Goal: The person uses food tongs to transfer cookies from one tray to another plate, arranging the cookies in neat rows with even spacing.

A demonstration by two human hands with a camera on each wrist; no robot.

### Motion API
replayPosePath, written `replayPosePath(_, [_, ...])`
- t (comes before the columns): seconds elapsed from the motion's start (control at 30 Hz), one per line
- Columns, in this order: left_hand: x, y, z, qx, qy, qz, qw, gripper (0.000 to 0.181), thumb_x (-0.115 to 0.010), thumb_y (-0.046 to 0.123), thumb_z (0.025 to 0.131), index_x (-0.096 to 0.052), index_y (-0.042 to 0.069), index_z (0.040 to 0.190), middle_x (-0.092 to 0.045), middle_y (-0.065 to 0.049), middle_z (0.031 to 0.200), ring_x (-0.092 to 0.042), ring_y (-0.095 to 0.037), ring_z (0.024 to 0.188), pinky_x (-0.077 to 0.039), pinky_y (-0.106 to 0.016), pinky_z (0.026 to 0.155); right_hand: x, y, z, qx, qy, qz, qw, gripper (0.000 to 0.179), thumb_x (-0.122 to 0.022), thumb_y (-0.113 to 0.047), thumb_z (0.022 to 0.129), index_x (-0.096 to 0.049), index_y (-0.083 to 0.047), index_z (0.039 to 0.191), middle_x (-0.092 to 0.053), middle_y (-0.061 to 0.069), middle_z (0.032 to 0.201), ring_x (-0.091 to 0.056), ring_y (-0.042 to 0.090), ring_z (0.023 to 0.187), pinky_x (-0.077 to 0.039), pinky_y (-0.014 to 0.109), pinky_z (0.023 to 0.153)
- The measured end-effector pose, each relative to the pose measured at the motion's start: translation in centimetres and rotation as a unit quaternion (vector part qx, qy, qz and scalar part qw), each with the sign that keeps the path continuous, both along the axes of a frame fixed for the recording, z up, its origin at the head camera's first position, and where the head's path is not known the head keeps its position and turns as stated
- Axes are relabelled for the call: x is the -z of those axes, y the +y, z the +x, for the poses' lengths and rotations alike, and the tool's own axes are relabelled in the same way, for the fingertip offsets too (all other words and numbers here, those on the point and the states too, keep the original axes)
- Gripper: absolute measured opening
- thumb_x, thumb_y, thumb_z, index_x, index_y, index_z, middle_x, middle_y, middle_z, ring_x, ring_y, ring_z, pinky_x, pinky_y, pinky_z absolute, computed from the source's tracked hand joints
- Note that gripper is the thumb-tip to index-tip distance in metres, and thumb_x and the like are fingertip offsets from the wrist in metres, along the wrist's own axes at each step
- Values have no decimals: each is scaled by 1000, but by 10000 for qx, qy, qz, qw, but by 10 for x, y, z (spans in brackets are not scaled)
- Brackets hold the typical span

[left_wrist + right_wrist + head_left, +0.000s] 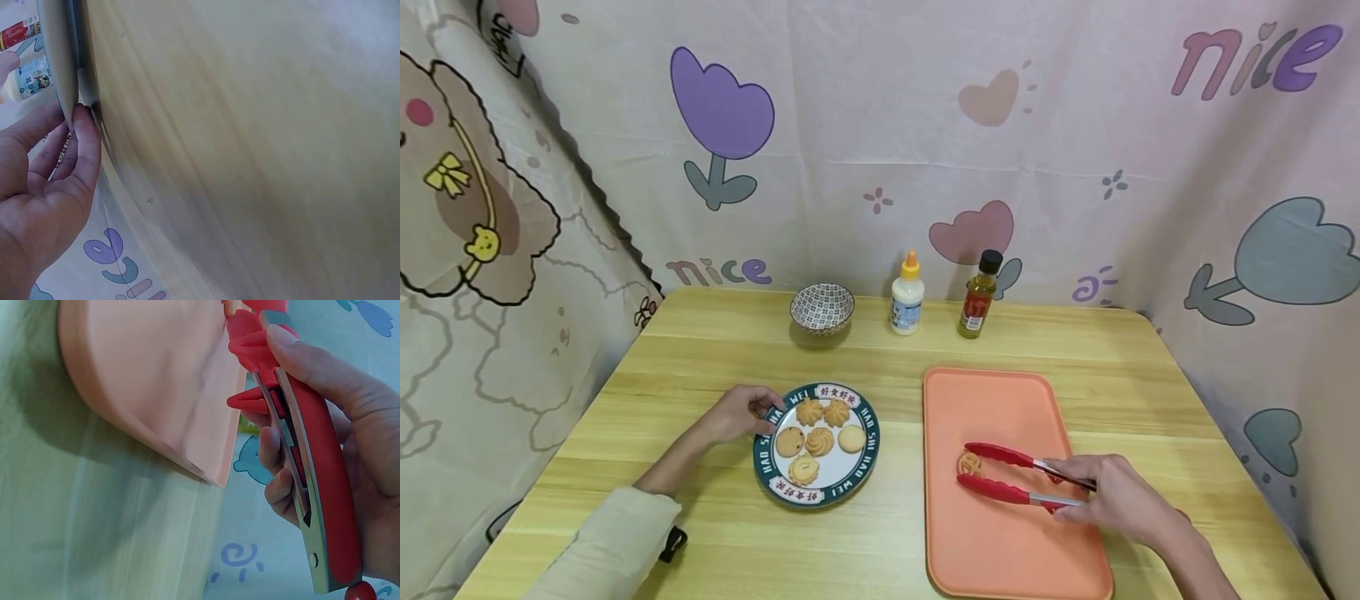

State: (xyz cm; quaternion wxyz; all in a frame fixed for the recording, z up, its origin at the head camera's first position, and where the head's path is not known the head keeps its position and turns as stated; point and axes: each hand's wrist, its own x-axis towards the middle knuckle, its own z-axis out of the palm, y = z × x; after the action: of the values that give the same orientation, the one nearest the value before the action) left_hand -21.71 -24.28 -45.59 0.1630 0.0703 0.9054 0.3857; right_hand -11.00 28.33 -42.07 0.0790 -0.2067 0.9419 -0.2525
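Note:
My left hand pinches the left rim of a round plate with a green lettered border. In the left wrist view, thumb and fingers meet at the plate's edge. Several cookies lie on the plate. With my right hand I grip red-tipped metal tongs over an orange tray. Between the tong tips is one cookie, partly covered by the lower tip. The right wrist view shows the tongs' red handle along my palm.
At the back of the wooden table stand a small patterned bowl, a white glue bottle with an orange tip, and a dark-capped bottle of yellowish liquid. A printed cloth hangs behind and at the sides.

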Motion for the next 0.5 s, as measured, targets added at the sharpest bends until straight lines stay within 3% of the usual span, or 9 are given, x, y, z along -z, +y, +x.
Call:
replayPosePath(0.2, [4,0,0,-30,21,18,10000,29,-74,2,75,-66,5,102,-62,-9,98,-55,-20,85,-47,-30,73,-1,1,0,56,128,75,9999,56,-82,-37,69,-68,-14,118,-54,-14,73,-39,-2,62,-34,18,54])
replayPosePath(0.5, [3,0,0,-41,7,-43,10000,28,-74,2,75,-66,5,102,-62,-9,98,-55,-20,85,-47,-30,72,-6,-9,-7,154,109,127,9997,56,-81,-35,69,-66,-16,120,-59,-12,77,-38,-2,60,-35,17,52])
